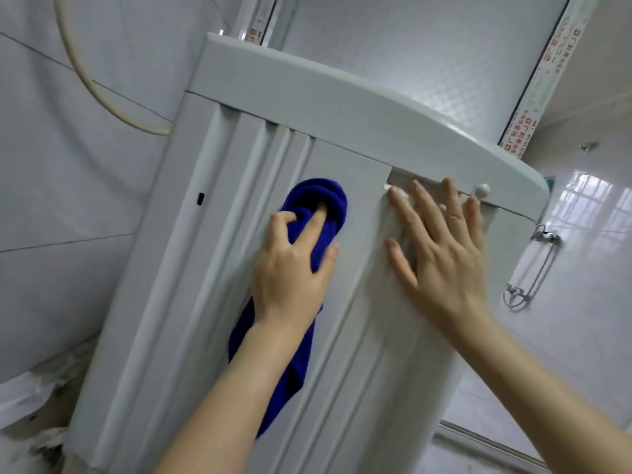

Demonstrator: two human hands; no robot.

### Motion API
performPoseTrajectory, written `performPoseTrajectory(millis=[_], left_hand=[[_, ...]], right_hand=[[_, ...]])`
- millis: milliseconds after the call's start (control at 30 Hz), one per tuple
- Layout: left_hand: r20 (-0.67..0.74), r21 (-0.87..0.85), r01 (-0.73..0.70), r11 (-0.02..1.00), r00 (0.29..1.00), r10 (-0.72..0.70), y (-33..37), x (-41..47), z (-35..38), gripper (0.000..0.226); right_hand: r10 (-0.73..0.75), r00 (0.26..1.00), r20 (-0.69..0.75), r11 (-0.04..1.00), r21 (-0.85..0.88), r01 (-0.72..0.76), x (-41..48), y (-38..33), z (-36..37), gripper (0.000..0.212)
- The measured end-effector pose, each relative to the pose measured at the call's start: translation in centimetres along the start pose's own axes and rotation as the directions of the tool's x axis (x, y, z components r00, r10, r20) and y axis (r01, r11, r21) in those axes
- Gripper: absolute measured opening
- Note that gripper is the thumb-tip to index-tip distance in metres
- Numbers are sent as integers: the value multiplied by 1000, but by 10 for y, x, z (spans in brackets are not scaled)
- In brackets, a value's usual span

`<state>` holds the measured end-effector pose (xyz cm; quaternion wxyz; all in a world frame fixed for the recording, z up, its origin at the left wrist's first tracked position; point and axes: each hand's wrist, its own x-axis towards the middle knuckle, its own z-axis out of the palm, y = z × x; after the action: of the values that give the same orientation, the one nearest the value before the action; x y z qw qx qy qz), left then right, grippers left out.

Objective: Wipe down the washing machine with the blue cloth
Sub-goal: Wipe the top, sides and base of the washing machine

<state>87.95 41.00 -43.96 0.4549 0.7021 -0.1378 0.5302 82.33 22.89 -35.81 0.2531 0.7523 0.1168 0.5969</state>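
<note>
The white washing machine (191,254) fills the middle of the view, seen tilted, its ribbed side panel facing me. The blue cloth (318,200) is bunched against that panel, with a loose end hanging down below my wrist. My left hand (294,265) grips the cloth, fingers curled into its folds, and holds it against the panel. My right hand (441,244) lies flat on the machine to the right, fingers spread, just below the top rim and a small round white knob (482,190).
A cream hose (89,80) curves along the tiled wall at the upper left and runs behind the machine. A metal fitting (533,265) hangs on the glossy wall at the right. A door frame with red-printed film (543,80) rises behind the machine.
</note>
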Motion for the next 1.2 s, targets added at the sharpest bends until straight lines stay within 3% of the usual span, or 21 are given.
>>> performPoseTrajectory(millis=[200,467,567,700,767,833,900,967,1033,1100,1200], left_hand=[[23,-66,-50,997,998,52,-5,-4,0,50],[-35,-231,82,970,995,-93,-19,13,-9,54],[-60,-110,-45,993,997,38,-15,-4,-2,46],[22,-32,-295,955,955,296,-8,-20,6,41],[31,-19,-315,949,948,315,-12,-4,2,40],[-13,27,-240,970,971,241,-20,18,-4,40],[-102,26,-56,998,993,59,-32,39,-12,41],[-133,-37,158,987,978,-162,-41,52,-17,42],[-134,-87,236,968,960,-246,-41,55,-13,42],[-136,-96,119,988,982,-131,-23,55,-9,41],[-61,-48,-192,980,980,189,15,49,0,40]], right_hand=[[5,1000,-12,1000,2,-5,-2,-1,1,59],[16,1000,-6,999,33,-16,-2,-3,0,58],[11,1000,-7,999,39,-11,-2,-3,0,58],[14,1000,-17,999,50,-13,-2,-3,1,57],[11,1000,-21,999,51,-10,-2,-4,2,57],[17,999,-28,998,60,-15,-3,-5,2,57],[22,999,-29,998,60,-20,-4,-4,2,57],[22,999,-25,998,59,-21,-3,-5,1,57],[18,1000,-17,998,55,-17,-2,-6,1,57],[19,1000,-16,998,56,-18,-1,-5,0,58],[1,1000,-16,991,133,1,1,-1,-3,56]])
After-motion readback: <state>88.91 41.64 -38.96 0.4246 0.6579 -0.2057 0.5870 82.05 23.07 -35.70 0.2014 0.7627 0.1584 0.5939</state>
